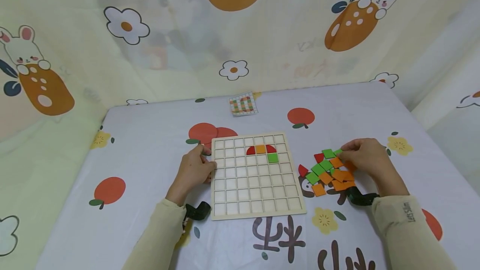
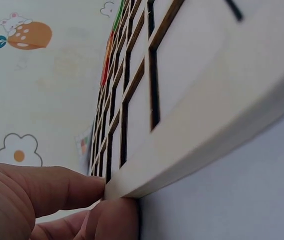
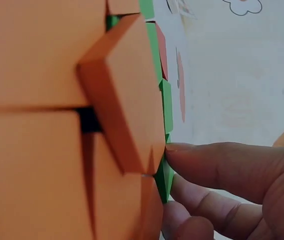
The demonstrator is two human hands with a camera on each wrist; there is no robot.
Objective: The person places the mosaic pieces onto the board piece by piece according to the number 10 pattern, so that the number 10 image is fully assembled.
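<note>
1. Board (image 1: pixel 244 196), wooden, gridded: flat between the hands; upper cells hold two red pieces (image 1: pixel 251 151), orange square (image 1: pixel 260 149), green square (image 1: pixel 273 158).
2. Left hand (image 1: pixel 193 169): pinches board's left rim, presumably for steadiness.
3. Right hand (image 1: pixel 365 157): fingertips narrowed on green tile (image 3: pixel 166 182) at the pile's edge, likely the easiest to grasp.
4. Loose tiles (image 1: pixel 325 165): heaped right of board, seemingly for reach.
5. Patterned card (image 1: pixel 243 104): beyond board, probably for viewing.

The left hand (image 1: pixel 192 169) and right hand (image 1: pixel 367 157) are bare. The left sleeve (image 1: pixel 157 236), at seven o'clock, is pale beige; the right sleeve (image 1: pixel 410 238), at four, matches, with small dark lettering (image 1: pixel 409 212). A glossy dark device (image 1: pixel 201 211) juts toward three o'clock from the left cuff (image 1: pixel 174 204), a second dark device (image 1: pixel 361 197) toward nine from the right.
</note>
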